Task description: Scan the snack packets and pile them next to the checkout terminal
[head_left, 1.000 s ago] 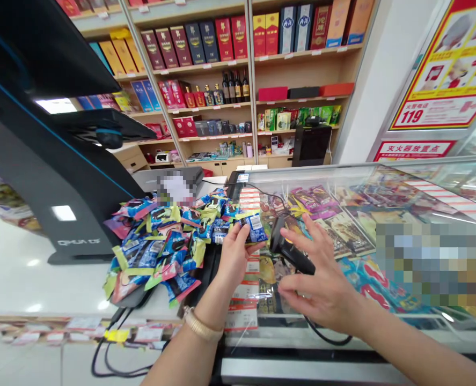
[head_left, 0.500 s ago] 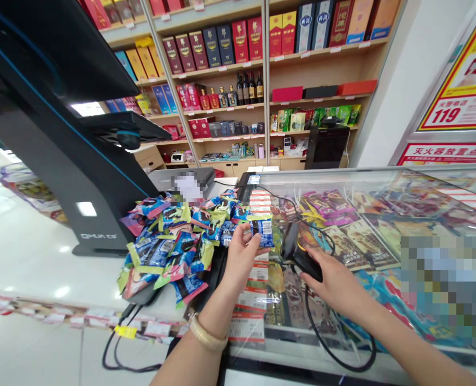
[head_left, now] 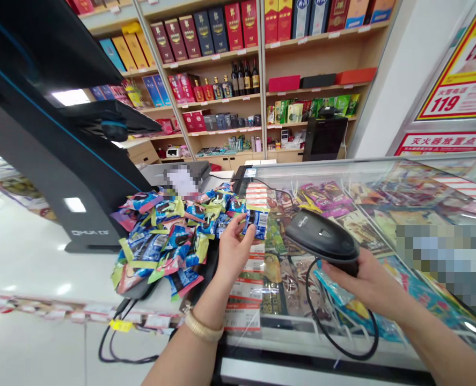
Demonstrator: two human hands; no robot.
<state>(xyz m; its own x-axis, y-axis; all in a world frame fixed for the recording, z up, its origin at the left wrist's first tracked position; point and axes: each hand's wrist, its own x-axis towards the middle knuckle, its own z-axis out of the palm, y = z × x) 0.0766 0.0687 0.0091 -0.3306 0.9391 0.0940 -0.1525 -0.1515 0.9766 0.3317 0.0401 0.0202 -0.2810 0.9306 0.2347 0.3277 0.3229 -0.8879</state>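
My left hand [head_left: 232,249] pinches a small blue snack packet [head_left: 256,223] with its barcode side up, just right of a heap of colourful snack packets [head_left: 165,238] on the counter. My right hand [head_left: 368,281] grips a black corded barcode scanner [head_left: 321,236], raised off the glass with its head turned toward the packet. A gold bracelet [head_left: 202,328] sits on my left wrist.
A black checkout terminal [head_left: 56,161] stands at the left. The glass display counter [head_left: 382,203] holds packaged goods and price tags beneath it. The scanner's cable [head_left: 334,343] loops over the counter's front edge. Shelves of boxes and bottles [head_left: 229,69] line the back wall.
My right hand took hold of the scanner lying on the glass and lifted it, head now facing the packet. My left hand kept the blue packet roughly in place.
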